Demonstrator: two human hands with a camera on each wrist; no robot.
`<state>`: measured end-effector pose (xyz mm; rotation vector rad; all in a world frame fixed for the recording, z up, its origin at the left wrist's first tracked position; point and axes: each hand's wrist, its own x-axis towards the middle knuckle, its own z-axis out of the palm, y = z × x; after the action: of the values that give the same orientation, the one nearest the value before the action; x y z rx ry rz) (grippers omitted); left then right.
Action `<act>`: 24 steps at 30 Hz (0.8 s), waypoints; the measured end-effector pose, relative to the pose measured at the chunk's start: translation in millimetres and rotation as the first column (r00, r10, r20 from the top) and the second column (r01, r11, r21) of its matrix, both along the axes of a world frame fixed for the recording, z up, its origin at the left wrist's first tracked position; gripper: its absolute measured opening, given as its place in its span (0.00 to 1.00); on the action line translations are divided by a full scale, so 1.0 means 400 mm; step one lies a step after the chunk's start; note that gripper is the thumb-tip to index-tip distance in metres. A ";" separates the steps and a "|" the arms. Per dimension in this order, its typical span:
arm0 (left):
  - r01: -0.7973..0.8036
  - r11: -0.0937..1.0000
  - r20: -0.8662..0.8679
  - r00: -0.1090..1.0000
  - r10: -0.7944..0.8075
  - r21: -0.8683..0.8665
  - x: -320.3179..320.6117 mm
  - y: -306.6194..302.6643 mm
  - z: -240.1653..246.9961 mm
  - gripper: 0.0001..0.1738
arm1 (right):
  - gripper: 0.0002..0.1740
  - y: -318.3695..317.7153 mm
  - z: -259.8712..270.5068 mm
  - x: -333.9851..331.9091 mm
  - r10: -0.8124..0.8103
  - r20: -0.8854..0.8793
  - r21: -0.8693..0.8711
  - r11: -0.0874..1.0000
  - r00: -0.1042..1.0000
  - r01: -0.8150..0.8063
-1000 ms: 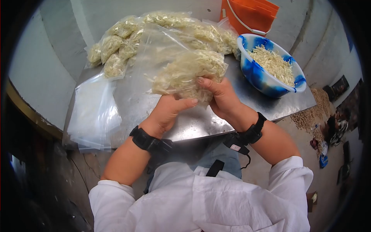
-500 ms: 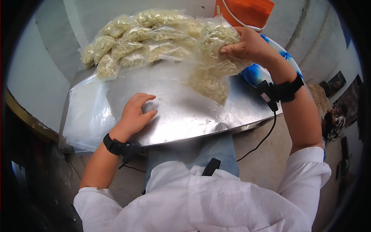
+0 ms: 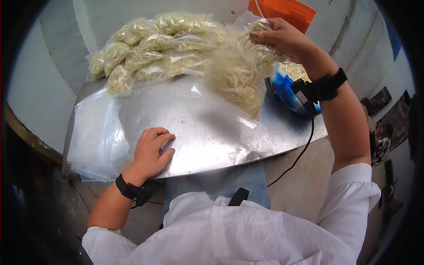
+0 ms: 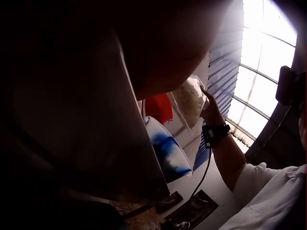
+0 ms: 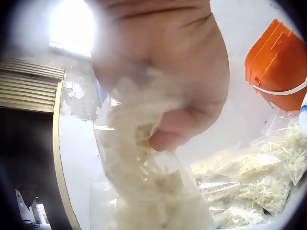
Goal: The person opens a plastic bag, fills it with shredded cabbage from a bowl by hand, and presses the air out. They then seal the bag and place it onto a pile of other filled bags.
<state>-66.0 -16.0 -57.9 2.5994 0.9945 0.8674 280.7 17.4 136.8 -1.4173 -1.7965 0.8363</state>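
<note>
In the head view my right hand [image 3: 291, 43] grips the upper end of a clear plastic bag of pale dried shreds [image 3: 238, 84], raised over the right side of the metal table. The bag hangs down to the left, its lower part blurred. The right wrist view shows the thumb curled against the bag [image 5: 153, 191] and the plastic bunched in the grip. My left hand [image 3: 151, 151] lies at the table's front edge, fingers loosely bent, holding nothing. Behind the raised bag, a pile of similar filled bags [image 3: 145, 53] lines the table's back.
A blue-and-white bowl of shreds [image 3: 281, 90] stands at the right, partly hidden by my right arm. Flat clear bags [image 3: 95, 137] lie stacked at the table's left. An orange bucket [image 3: 293, 14] is behind the bowl. The metal table [image 3: 190, 141] ends close before my body.
Both hands held the bag a second ago. My left hand let go and moved down left to the table edge. My right hand carried the bag up and right.
</note>
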 end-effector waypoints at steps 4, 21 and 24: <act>-0.025 1.000 -0.001 1.000 0.025 0.019 0.005 0.000 -0.001 0.17 | 0.13 0.110 0.056 -0.006 -0.083 -0.426 0.213 0.959 0.901 0.189; -0.041 0.999 -0.030 0.999 0.040 -0.024 0.015 0.000 0.018 0.16 | 0.21 0.443 -0.220 0.113 -0.568 -0.520 -0.275 0.819 0.638 0.504; -0.034 0.999 -0.025 0.999 0.034 0.000 0.013 0.003 0.014 0.16 | 0.23 0.420 -0.189 0.127 -0.649 -0.374 -0.272 0.760 0.663 0.591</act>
<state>-60.7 -14.8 -52.3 2.6060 1.0490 0.8441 331.5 185.5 61.2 -1.6124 -0.8144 0.8158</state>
